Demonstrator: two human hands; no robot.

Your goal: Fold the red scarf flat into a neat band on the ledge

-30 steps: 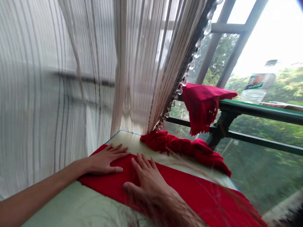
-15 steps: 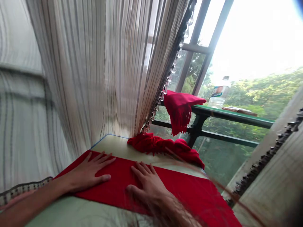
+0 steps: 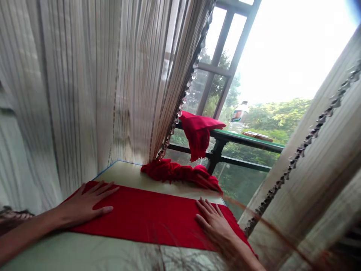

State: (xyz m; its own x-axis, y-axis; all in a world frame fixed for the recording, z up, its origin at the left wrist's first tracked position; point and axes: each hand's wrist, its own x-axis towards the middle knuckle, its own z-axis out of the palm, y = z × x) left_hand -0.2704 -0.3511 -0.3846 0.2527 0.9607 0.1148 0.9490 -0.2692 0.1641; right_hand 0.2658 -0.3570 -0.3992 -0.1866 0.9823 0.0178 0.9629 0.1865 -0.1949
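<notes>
Across the near part of a pale tabletop with a blue edge (image 3: 124, 176), a long, flat strip of red cloth (image 3: 152, 216) lies from left to right, its surface mostly smooth. The person's left hand (image 3: 81, 207) rests palm down on its left end, fingers spread wide; the right hand (image 3: 216, 222) lies flat near the right end, fingers slightly apart. Neither hand pinches the fabric.

If the palms press unevenly or drag in different directions, the strip could skew or ruck up between them. Its right end reaches the table's right side, so a strong pull that way might slide it off. A bunched heap of red fabric (image 3: 180, 173) sits near the far edge, where a push from the strip could shift it.

Farther off, a fringed red cloth (image 3: 196, 131) drapes over a dark railing with a green top (image 3: 248, 141). On that railing stands a clear plastic bottle with a label (image 3: 239, 117), the one container in sight; what it holds, if anything, cannot be told. A knock to the railing could topple it.
</notes>
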